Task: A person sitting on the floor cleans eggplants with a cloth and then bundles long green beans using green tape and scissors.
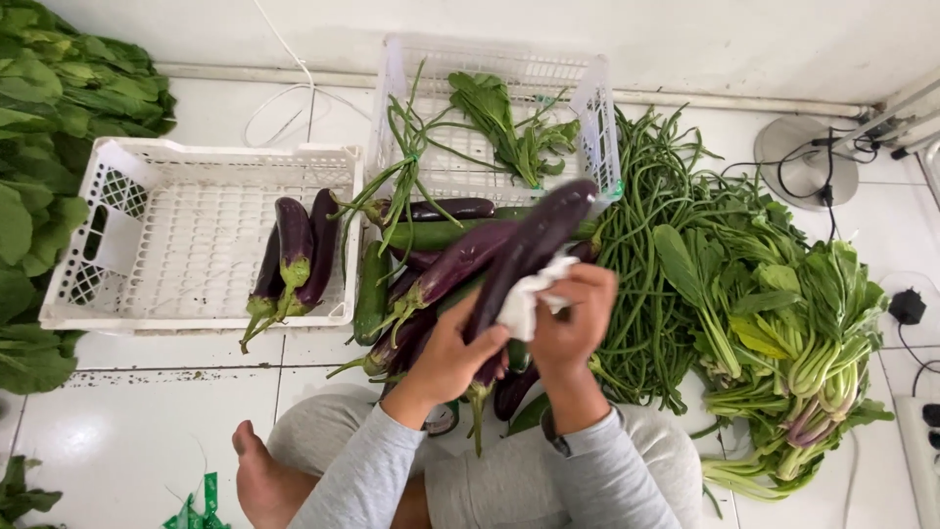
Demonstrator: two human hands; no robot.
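My left hand (452, 358) grips a long dark purple eggplant (534, 240) near its stem end, its tip pointing up and to the right. My right hand (578, 318) presses a crumpled white cloth (527, 299) against the eggplant's side. Beneath both hands lies a heap of purple eggplants (441, 274) and a few green cucumbers (372, 294) on the white tiled floor. A white plastic crate (176, 235) to the left holds three eggplants (294, 255) at its right end.
A second white crate (587, 98) at the back holds leafy greens and long beans. A pile of long green beans (651, 255) and bundled leafy vegetables (793, 333) lie to the right. More greens (49, 147) fill the left edge. Cables and a power strip (920, 431) sit far right.
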